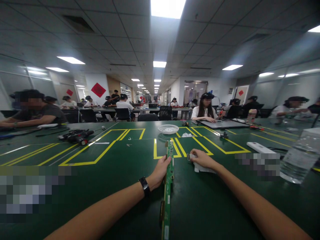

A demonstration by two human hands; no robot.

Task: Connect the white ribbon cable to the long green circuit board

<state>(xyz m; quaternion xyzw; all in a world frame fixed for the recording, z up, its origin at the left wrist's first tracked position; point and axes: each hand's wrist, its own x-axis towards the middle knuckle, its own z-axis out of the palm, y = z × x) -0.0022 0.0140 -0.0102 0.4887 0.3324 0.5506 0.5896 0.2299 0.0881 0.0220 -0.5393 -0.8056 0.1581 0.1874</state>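
Note:
My left hand (160, 171) is closed around a long, narrow green circuit board (169, 196), thumb on its face. The board stands on edge or tilted, running from mid-table down past the bottom of the view. Brownish-gold strips show along its left side. To the right, my right hand (203, 158) is closed in a pinch, apart from the board. Crumpled white tissue (203, 169) shows at and below its fingers. A small grey piece (188, 156) sits at the fingertips; its kind is too small to make out.
On the green table (112, 196) with yellow tape outlines lie a white round basket (168, 129), a dark power tool (78, 136), a crumpled white scrap (187, 135) and a white device (262, 150). A clear water container (300, 156) stands at right. Several people sit around.

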